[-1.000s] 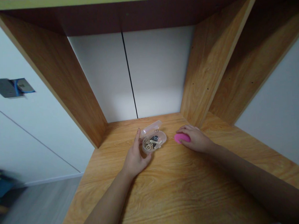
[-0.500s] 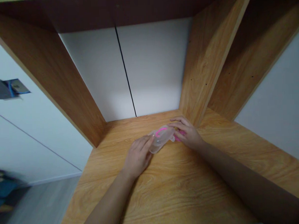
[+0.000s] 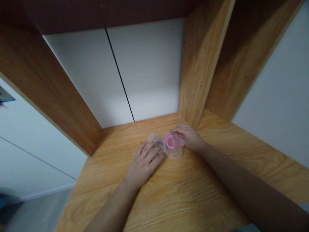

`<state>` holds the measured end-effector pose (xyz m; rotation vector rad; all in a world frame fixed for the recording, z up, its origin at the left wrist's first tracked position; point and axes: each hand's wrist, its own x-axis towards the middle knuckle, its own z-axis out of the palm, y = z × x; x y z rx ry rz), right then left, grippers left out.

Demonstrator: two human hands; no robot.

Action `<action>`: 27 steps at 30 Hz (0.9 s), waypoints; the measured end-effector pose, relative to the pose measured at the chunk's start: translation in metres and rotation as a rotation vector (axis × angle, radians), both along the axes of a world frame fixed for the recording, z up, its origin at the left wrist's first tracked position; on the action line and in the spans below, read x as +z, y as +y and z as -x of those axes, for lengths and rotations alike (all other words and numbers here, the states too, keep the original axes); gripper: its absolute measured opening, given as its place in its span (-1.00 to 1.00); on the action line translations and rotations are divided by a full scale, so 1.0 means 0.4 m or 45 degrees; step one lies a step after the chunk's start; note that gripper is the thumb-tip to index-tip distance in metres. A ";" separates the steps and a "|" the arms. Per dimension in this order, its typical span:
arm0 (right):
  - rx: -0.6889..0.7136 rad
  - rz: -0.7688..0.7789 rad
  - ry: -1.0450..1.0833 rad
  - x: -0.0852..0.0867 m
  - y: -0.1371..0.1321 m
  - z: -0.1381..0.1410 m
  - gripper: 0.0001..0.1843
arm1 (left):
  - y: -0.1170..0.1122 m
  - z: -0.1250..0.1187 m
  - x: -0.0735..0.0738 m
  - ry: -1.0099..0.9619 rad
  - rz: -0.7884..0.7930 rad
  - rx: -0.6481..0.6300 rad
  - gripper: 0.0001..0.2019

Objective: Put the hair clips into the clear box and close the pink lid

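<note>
"What's there?"

"A wooden desk [image 3: 172, 189], and near its back a clear plastic case [image 3: 173, 145] with a pink loop [image 3: 171, 141] inside."

"The hands?"

"Left hand [image 3: 143, 164] lies on the case, fingers spread apart; right hand [image 3: 188, 138] hooks its right edge, fingers together."

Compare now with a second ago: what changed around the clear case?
The clear case moved right, toward the pink item, and now lies opened flat, pink showing through one half. Left hand rests on the other half; right hand touches the case. The table looks unchanged.
</note>
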<state>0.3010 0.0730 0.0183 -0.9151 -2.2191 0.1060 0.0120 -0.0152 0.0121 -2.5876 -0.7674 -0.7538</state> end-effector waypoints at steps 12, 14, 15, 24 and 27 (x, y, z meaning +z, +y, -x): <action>-0.066 0.250 0.460 -0.015 -0.027 0.019 -0.64 | -0.002 0.010 0.005 -0.040 -0.083 0.014 -0.63; -0.035 0.291 0.552 -0.009 -0.043 0.027 -0.52 | 0.000 0.015 0.005 -0.136 -0.061 0.047 -0.64; -0.013 0.305 0.579 -0.005 -0.050 0.032 -0.46 | 0.001 0.019 0.004 -0.195 -0.041 0.071 -0.64; 0.121 0.340 0.527 0.013 -0.078 0.068 -0.21 | 0.033 0.063 -0.021 -0.930 0.429 0.292 -0.51; -0.120 0.186 0.458 0.023 -0.051 0.057 -0.46 | 0.042 0.074 -0.028 -1.266 0.648 0.360 -0.40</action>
